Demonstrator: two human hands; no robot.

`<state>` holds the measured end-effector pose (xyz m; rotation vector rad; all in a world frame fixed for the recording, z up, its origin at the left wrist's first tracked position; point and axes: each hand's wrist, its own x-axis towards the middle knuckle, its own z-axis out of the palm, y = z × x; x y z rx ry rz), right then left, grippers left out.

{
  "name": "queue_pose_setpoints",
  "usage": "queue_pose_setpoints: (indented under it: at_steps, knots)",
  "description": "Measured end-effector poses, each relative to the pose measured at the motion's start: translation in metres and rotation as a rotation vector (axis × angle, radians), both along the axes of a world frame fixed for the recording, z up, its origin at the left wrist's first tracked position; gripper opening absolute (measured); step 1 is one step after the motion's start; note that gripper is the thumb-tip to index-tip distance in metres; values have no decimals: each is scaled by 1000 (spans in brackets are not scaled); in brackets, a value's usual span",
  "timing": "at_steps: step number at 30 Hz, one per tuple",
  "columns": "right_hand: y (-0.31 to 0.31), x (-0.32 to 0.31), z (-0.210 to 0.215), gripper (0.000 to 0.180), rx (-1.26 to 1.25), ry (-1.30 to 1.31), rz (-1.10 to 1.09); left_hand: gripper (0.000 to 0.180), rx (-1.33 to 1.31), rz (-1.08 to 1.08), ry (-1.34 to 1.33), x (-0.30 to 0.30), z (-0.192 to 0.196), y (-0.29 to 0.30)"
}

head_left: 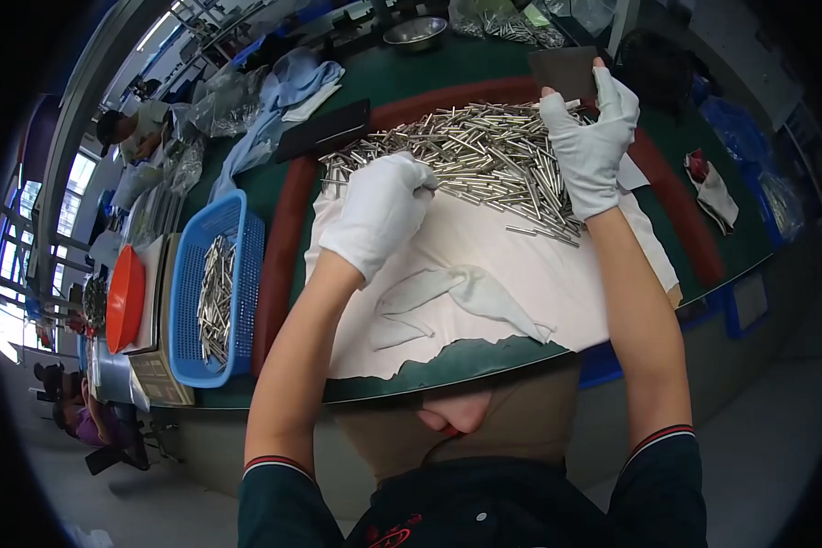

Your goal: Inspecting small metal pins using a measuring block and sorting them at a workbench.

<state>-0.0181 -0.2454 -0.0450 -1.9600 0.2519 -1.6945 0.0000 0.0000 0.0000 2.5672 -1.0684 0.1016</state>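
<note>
Rods (215, 297) in blue basket (184, 274), apparently metal

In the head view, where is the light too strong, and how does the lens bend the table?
Head view: the windows at far left are overexposed; the table edge curves like a bow and the corners are black from the fisheye; the metal rods glint but stay sharp; the left hand and right hand show no motion blur.

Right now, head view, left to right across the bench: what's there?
Orange bowl → blue basket of metal rods → left hand on the pile of metal rods → right hand holding one rod → red-and-white rag.
</note>
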Motion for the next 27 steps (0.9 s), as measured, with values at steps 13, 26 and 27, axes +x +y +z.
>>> queue_pose_setpoints:
  at_steps: [13, 26, 27]
  knots:
    - [10, -6, 3, 67, -154, 41, 18, 12, 146, -364, -236, 31, -36, -30]
    - [22, -8, 6, 70, -116, 72, 133, 16, -941, -7, 1129, 2, -13, 70]
    - [26, -8, 6, 70, -108, 81, 163, 15, -1031, -53, 1260, 2, -19, 79]
